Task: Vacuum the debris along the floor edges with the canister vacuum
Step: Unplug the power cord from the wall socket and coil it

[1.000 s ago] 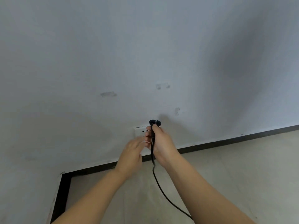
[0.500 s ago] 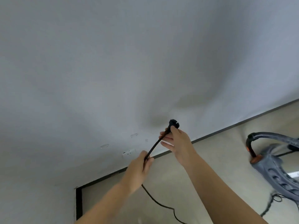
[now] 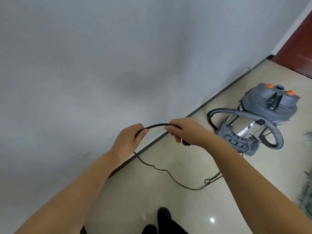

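Both hands hold the vacuum's black power cord (image 3: 156,125), which arches between them in front of the wall. My left hand (image 3: 129,141) grips it on the left; from there the cord drops to the floor and trails right. My right hand (image 3: 187,131) grips the other end, with the black plug (image 3: 185,143) poking out below the fist. The grey canister vacuum (image 3: 273,103) with orange buttons stands on the tiled floor at the right, its ribbed hose (image 3: 263,119) looped in front and a grey floor head (image 3: 239,141) beside it.
A grey wall (image 3: 101,56) meets the beige tile floor (image 3: 168,200) along a dark baseboard (image 3: 152,146). A reddish-brown door (image 3: 298,48) stands at the far right. Blurred debris (image 3: 307,183) lies at the right edge. My dark shoes (image 3: 162,220) show at the bottom.
The plug came out of the wall socket. The view swung right, so the socket left view and the whole vacuum came in. My hands now hold the cord as an arch.
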The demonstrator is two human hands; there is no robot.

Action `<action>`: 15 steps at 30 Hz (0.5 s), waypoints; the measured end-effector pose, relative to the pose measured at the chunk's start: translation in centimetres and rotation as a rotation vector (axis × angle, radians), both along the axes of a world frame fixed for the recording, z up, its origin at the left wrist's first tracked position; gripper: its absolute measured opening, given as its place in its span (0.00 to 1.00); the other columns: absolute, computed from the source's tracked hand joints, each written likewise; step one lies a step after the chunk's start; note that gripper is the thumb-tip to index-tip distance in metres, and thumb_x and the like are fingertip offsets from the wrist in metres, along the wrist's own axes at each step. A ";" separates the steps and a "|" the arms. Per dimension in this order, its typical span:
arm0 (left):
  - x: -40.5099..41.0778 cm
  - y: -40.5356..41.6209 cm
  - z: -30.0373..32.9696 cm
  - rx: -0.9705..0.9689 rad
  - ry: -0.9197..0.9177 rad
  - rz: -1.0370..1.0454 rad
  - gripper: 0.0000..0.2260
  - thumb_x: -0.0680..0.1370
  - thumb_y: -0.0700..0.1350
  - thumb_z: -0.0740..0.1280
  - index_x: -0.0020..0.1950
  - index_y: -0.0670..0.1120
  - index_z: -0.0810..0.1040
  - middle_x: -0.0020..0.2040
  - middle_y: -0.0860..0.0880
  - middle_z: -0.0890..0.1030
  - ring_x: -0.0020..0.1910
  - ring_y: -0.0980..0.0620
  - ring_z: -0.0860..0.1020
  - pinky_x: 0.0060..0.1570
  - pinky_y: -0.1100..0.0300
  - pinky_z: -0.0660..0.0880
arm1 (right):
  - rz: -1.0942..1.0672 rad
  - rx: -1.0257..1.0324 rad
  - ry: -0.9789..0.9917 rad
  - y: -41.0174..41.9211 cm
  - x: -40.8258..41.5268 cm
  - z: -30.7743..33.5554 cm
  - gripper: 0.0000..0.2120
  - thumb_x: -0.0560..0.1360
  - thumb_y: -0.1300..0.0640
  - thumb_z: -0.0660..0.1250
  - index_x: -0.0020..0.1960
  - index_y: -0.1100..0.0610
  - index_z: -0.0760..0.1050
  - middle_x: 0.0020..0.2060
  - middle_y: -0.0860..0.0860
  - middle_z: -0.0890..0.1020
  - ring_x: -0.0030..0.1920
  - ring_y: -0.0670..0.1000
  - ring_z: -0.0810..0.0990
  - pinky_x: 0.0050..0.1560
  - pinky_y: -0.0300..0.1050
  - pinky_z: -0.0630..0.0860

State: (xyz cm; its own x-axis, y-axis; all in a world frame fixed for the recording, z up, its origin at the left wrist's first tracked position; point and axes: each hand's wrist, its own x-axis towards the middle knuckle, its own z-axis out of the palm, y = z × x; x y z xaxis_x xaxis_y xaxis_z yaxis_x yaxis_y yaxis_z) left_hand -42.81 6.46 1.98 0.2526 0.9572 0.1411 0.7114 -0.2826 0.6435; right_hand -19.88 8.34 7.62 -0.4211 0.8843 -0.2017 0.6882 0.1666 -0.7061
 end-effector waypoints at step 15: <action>10.2 -6.0 -4.1 -0.327 0.465 -0.394 0.14 0.83 0.53 0.55 0.52 0.49 0.78 0.42 0.49 0.81 0.39 0.52 0.76 0.44 0.57 0.73 | -1.406 0.008 0.480 -17.0 21.0 -2.1 0.17 0.82 0.52 0.57 0.38 0.59 0.72 0.25 0.51 0.72 0.23 0.49 0.65 0.28 0.43 0.66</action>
State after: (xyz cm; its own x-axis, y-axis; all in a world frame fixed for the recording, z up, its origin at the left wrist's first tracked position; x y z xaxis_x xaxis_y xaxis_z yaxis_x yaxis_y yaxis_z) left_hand -32.58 0.46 -2.08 0.5547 0.7564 -0.3467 0.8182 -0.4201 0.3926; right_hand 1.09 -8.62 5.57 0.7356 0.6135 -0.2874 -0.0080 -0.4163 -0.9092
